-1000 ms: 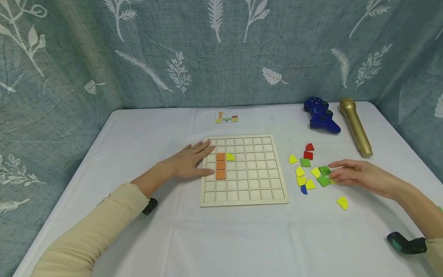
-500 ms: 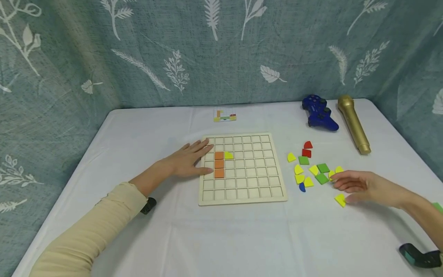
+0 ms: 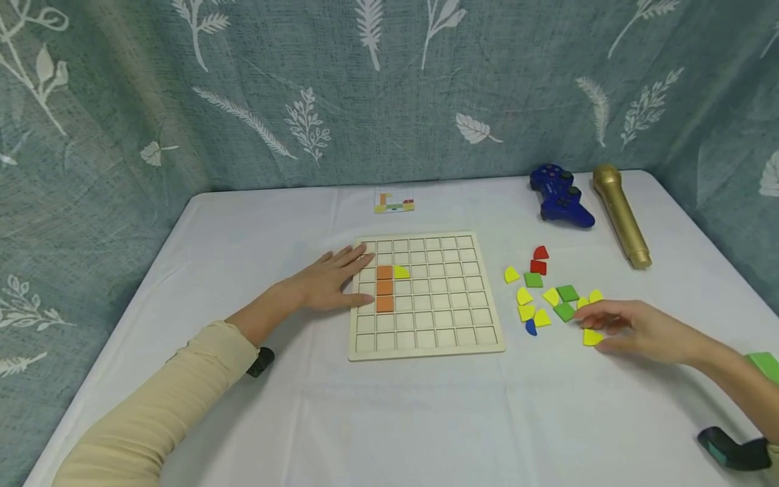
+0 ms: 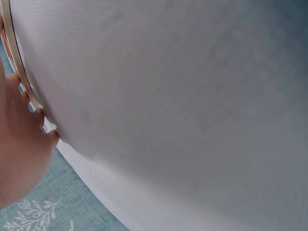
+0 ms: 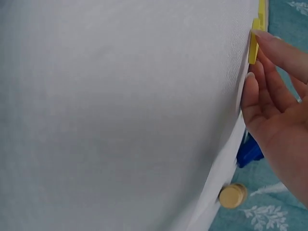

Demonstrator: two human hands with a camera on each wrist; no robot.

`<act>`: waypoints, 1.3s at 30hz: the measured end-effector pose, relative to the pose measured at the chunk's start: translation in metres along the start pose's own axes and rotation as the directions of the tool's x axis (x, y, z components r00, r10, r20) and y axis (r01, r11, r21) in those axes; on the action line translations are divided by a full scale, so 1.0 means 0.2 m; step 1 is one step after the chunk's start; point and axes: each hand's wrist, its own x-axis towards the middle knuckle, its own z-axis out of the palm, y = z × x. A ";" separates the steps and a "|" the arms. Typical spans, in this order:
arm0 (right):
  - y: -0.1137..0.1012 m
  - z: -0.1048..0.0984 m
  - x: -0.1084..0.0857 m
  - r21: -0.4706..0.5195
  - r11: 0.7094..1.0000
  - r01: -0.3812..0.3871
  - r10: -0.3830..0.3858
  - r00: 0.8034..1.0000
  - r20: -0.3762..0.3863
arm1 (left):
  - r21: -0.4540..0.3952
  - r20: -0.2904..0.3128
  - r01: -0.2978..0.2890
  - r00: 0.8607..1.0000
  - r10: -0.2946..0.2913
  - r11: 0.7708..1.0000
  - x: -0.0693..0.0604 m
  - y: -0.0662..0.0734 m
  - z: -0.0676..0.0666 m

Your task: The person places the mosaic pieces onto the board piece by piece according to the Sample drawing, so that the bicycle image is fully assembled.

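Now on pale wooden grid board: holding three orange square tiles, one yellow quarter-round tile.
Loose tiles: counting eight yellow rounded tiles, three green square tiles, two red tiles, one blue curved tile.
Green edge object: being cut off.
Left hand: spreading flat on board's left edge.
Right hand: touching nearest yellow tile beside thumb, not showing whether pinching.
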 end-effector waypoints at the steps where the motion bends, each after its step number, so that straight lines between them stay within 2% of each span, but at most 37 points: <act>1: 0.00 0.00 0.00 -0.006 1.000 0.004 -0.004 1.000 -0.007 | -0.003 0.001 0.002 1.000 -0.002 1.000 0.00 0.00 0.00; 9: -0.02 0.01 0.01 -0.016 1.000 -0.010 0.009 0.999 -0.043 | -0.008 -0.006 0.002 1.000 -0.002 1.000 -0.01 0.01 0.00; 17: 0.00 0.00 0.01 -0.003 0.999 -0.036 0.036 0.999 -0.041 | -0.013 -0.011 -0.005 1.000 0.005 1.000 0.00 0.00 0.01; 21: -0.02 -0.01 0.02 -0.031 0.996 -0.079 0.078 0.996 -0.045 | -0.005 -0.005 0.003 1.000 -0.003 1.000 0.00 -0.01 0.01; 26: -0.05 -0.02 0.06 -0.047 0.983 -0.175 0.170 0.980 -0.100 | -0.001 -0.007 0.000 1.000 0.000 1.000 0.00 -0.01 0.01; 30: -0.10 -0.01 0.11 0.039 0.970 -0.240 0.243 0.964 -0.106 | -0.006 -0.012 -0.003 1.000 0.003 1.000 -0.01 0.00 0.00; 33: -0.14 0.00 0.16 0.131 0.953 -0.271 0.282 0.957 -0.066 | -0.001 -0.013 -0.004 1.000 0.004 1.000 -0.01 0.00 0.00; 39: -0.22 0.05 0.29 0.306 0.885 -0.350 0.361 0.932 0.022 | 0.001 -0.006 -0.002 1.000 0.002 1.000 -0.01 0.00 0.00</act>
